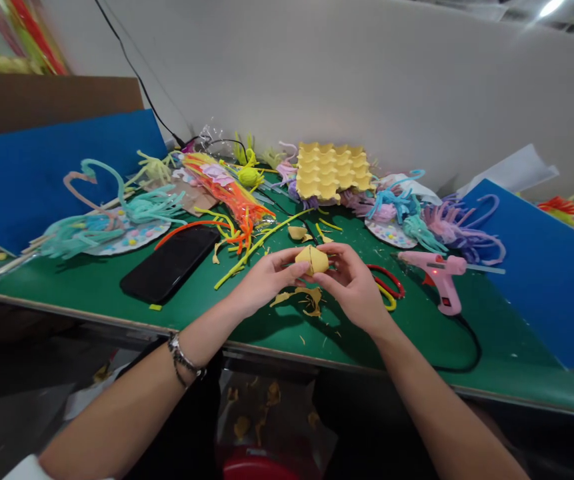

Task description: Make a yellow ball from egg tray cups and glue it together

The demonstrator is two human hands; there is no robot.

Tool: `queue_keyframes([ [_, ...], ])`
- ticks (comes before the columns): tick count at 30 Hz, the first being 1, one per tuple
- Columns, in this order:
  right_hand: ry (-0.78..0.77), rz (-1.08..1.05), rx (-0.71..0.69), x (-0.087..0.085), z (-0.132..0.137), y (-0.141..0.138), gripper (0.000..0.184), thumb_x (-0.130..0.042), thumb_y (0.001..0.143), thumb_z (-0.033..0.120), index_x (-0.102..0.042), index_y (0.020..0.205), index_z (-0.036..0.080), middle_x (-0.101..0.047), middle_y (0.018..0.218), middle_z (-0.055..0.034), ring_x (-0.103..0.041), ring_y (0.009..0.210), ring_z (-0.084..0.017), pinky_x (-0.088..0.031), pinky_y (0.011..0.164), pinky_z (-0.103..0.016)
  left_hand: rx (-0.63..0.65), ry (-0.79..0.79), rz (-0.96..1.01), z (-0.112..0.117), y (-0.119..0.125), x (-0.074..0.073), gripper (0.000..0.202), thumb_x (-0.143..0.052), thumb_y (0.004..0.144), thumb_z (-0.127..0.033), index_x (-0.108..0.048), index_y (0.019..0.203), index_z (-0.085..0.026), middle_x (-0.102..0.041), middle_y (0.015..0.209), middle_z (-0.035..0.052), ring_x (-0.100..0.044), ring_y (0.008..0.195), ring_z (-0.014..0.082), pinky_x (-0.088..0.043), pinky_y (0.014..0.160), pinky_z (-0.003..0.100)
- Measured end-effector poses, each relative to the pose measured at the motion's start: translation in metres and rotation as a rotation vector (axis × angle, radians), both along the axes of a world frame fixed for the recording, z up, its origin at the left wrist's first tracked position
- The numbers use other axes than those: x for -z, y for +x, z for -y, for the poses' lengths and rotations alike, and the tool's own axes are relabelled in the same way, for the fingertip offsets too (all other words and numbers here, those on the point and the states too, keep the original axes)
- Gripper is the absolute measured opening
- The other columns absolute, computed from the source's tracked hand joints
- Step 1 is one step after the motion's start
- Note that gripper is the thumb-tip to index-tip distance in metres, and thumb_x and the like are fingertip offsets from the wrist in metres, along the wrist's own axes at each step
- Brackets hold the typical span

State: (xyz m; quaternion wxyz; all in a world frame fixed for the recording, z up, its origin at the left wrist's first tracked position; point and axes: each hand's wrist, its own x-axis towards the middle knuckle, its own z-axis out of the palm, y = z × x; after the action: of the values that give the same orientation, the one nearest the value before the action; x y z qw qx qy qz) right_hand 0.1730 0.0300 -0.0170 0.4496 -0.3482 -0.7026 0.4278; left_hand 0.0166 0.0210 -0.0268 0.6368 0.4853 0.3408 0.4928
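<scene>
Between my two hands, just above the green table, is a small yellow egg-carton piece with a dark seam across it, seemingly two cups set mouth to mouth. My left hand grips its left side, thumb at the front. From the right, the fingers and thumb of my right hand hold the other side. Torn carton scraps lie below the hands, and a loose carton cup sits just behind them. A red pipe cleaner lies close to my right hand.
A pink glue gun with a lit red light stands at right, its black cord trailing over the table. A black phone lies left. Behind are an egg tray, bagged orange pipe cleaners and pipe-cleaner figures. Blue panels flank both sides.
</scene>
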Motion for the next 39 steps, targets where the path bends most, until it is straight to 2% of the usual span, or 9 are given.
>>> queue_keyframes([
  [5,0.006,-0.019,0.012,-0.001,0.001,0.000,0.030,-0.066,0.071,0.027,-0.051,0.097,0.024,-0.057,0.099,-0.0019,-0.058,0.088,-0.014,-0.051,0.077,-0.028,-0.057,0.014,-0.048,0.001,0.000,-0.002,0.047,-0.068,0.066,-0.032,-0.060,0.109,-0.014,-0.067,0.104,0.0086,-0.062,0.081,0.0157,-0.047,0.068,0.025],
  [13,0.009,-0.012,0.011,-0.002,0.001,0.002,0.030,-0.066,0.071,0.025,-0.051,0.098,0.025,-0.056,0.100,-0.0015,-0.057,0.090,-0.013,-0.050,0.080,-0.028,-0.027,0.030,-0.064,0.001,0.000,-0.003,0.043,-0.067,0.067,-0.032,-0.062,0.106,-0.014,-0.069,0.099,0.0078,-0.063,0.079,0.0157,-0.048,0.069,0.025],
  [18,0.016,0.017,-0.004,-0.003,0.001,0.005,0.032,-0.065,0.072,0.026,-0.053,0.102,0.025,-0.057,0.105,-0.0035,-0.057,0.095,-0.015,-0.051,0.083,-0.030,-0.023,0.024,-0.065,0.000,-0.001,-0.002,0.043,-0.067,0.068,-0.032,-0.061,0.108,-0.015,-0.068,0.104,0.0086,-0.064,0.082,0.0169,-0.048,0.069,0.026],
  [22,0.021,0.044,-0.022,-0.004,0.000,0.008,0.030,-0.061,0.075,0.027,-0.057,0.105,0.025,-0.057,0.111,-0.0045,-0.058,0.097,-0.016,-0.051,0.084,-0.031,-0.040,0.013,-0.034,0.002,-0.002,-0.003,0.048,-0.067,0.069,-0.029,-0.057,0.115,-0.017,-0.068,0.102,0.0083,-0.065,0.075,0.0141,-0.048,0.066,0.023],
  [30,0.065,0.023,-0.001,0.001,-0.003,0.006,0.027,-0.064,0.074,0.024,-0.063,0.100,0.026,-0.059,0.103,-0.0029,-0.059,0.095,-0.015,-0.053,0.081,-0.028,-0.022,0.002,-0.042,-0.001,-0.004,-0.001,0.048,-0.066,0.068,-0.023,-0.058,0.115,-0.016,-0.069,0.095,0.0054,-0.063,0.073,0.0116,-0.049,0.068,0.023],
  [36,0.141,0.065,0.026,0.004,-0.003,0.005,0.023,-0.063,0.074,0.027,-0.061,0.098,0.026,-0.060,0.100,-0.0038,-0.061,0.092,-0.016,-0.055,0.076,-0.030,-0.005,0.020,-0.107,0.000,-0.006,-0.002,0.053,-0.065,0.070,-0.028,-0.054,0.121,-0.016,-0.066,0.106,0.0074,-0.061,0.078,0.0134,-0.048,0.072,0.025],
  [39,0.277,0.125,0.082,0.006,-0.001,0.004,0.022,-0.062,0.076,0.026,-0.060,0.098,0.026,-0.061,0.097,-0.0048,-0.061,0.090,-0.018,-0.055,0.071,-0.031,0.029,0.044,-0.146,0.004,-0.005,-0.004,0.058,-0.062,0.073,-0.033,-0.047,0.126,-0.016,-0.061,0.115,0.0089,-0.060,0.090,0.0164,-0.047,0.079,0.027],
])
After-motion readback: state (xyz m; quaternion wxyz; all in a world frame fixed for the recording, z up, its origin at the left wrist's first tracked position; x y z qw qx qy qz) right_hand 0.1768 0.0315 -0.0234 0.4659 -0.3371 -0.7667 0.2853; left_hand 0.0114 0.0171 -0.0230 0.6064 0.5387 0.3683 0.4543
